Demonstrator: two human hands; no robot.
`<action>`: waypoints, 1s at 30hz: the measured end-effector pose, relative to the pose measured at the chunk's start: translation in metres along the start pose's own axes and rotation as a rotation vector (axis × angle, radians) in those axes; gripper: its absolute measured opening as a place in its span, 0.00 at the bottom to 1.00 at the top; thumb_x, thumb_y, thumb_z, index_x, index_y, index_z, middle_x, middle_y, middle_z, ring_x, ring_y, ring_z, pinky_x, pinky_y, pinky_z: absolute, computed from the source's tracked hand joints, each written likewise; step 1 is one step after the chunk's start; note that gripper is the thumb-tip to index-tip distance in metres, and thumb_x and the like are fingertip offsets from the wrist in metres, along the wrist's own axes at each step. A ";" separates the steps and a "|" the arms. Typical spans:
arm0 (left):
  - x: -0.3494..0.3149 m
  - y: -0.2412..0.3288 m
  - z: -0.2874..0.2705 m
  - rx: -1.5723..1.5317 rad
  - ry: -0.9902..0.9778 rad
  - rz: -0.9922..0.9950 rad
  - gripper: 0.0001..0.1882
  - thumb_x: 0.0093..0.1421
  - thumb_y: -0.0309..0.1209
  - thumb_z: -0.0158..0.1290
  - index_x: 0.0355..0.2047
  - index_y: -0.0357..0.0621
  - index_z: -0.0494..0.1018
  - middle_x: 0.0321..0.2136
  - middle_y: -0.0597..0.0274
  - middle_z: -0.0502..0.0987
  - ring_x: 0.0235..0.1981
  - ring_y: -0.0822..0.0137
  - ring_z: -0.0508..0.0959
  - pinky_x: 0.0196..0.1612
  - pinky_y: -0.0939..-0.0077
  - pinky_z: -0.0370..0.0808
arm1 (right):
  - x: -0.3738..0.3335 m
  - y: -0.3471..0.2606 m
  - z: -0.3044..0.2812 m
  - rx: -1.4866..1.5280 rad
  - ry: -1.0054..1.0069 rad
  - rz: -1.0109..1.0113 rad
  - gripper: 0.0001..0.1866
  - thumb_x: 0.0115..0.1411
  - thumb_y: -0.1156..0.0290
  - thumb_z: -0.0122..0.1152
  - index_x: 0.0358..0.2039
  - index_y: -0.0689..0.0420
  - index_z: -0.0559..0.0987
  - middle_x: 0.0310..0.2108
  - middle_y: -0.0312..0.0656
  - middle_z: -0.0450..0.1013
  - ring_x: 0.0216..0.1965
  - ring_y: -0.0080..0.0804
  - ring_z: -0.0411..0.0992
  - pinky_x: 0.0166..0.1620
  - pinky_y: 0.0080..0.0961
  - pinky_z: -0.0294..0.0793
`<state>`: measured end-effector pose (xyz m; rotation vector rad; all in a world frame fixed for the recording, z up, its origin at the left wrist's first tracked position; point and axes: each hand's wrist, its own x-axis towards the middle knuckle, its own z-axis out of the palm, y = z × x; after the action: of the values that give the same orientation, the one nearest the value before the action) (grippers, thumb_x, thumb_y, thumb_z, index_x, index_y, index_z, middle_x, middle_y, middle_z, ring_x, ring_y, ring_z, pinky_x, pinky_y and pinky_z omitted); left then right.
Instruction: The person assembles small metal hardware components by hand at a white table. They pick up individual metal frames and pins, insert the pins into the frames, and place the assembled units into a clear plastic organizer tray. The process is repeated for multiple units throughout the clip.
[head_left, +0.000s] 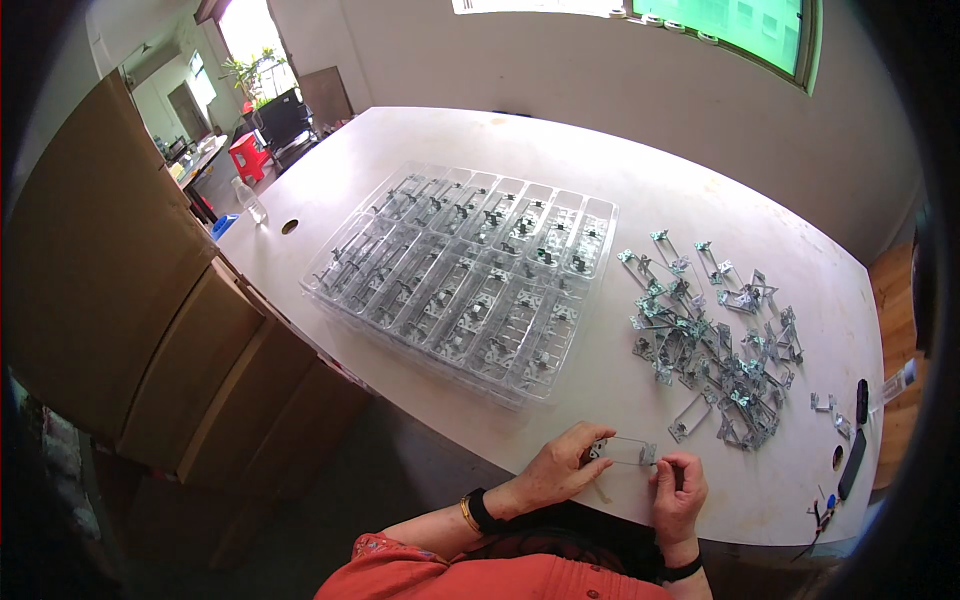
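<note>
Near the table's front edge, my left hand (pixel 568 466) grips one end of a small metal bracket (pixel 630 451), a pair of plates joined by two thin rods. My right hand (pixel 680 494) is closed, its thumb and fingertips pinching at the bracket's other end; any smaller part between them is too small to make out. Just beyond my right hand lies a loose heap of similar metal brackets (pixel 715 355). Left of the heap stands a clear plastic compartment tray (pixel 530 392), its long slots filled with brackets of the same sort.
All this rests on a white table (pixel 480 140). Pliers (pixel 822 515), a black bar-shaped object (pixel 852 465) and a clear bottle (pixel 900 380) lie along the right edge. At far left are a bottle (pixel 250 202) and a table hole (pixel 290 227). Cardboard boxes (pixel 200 360) stand on the left.
</note>
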<state>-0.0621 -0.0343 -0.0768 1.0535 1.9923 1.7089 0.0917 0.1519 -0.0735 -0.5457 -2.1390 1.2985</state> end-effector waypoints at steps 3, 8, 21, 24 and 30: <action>0.000 -0.001 0.000 0.004 0.002 0.008 0.24 0.66 0.28 0.67 0.61 0.39 0.76 0.43 0.60 0.79 0.32 0.72 0.75 0.35 0.75 0.75 | -0.001 0.004 -0.002 -0.011 -0.018 0.000 0.05 0.73 0.76 0.66 0.42 0.61 0.77 0.33 0.40 0.76 0.28 0.25 0.78 0.34 0.24 0.78; 0.001 0.001 -0.001 0.000 0.002 0.014 0.24 0.67 0.28 0.67 0.61 0.39 0.76 0.43 0.59 0.79 0.31 0.71 0.75 0.35 0.74 0.75 | -0.002 0.009 -0.003 -0.010 -0.008 0.023 0.06 0.73 0.75 0.66 0.42 0.60 0.77 0.33 0.40 0.77 0.27 0.25 0.79 0.33 0.25 0.78; -0.002 -0.002 -0.002 0.023 -0.011 0.019 0.24 0.67 0.29 0.67 0.61 0.40 0.76 0.43 0.58 0.79 0.32 0.70 0.76 0.35 0.73 0.76 | 0.000 -0.002 0.000 -0.121 -0.015 -0.102 0.04 0.72 0.76 0.65 0.42 0.59 0.78 0.32 0.42 0.77 0.26 0.30 0.79 0.32 0.28 0.78; -0.003 -0.001 -0.002 0.014 -0.007 0.020 0.24 0.67 0.29 0.66 0.61 0.40 0.76 0.42 0.57 0.79 0.32 0.68 0.76 0.36 0.71 0.77 | 0.000 -0.006 0.002 -0.127 -0.011 -0.087 0.04 0.74 0.73 0.64 0.42 0.59 0.78 0.30 0.38 0.76 0.27 0.25 0.77 0.33 0.24 0.76; 0.003 -0.010 0.003 0.064 0.010 0.011 0.23 0.65 0.29 0.68 0.60 0.42 0.78 0.38 0.61 0.78 0.29 0.73 0.73 0.33 0.74 0.75 | 0.003 0.005 -0.004 -0.108 0.078 -0.038 0.01 0.75 0.76 0.62 0.43 0.58 0.80 0.30 0.34 0.75 0.28 0.18 0.73 0.33 0.20 0.74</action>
<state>-0.0658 -0.0299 -0.0867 1.0807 2.0636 1.6694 0.0924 0.1582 -0.0754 -0.5874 -2.1537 1.1279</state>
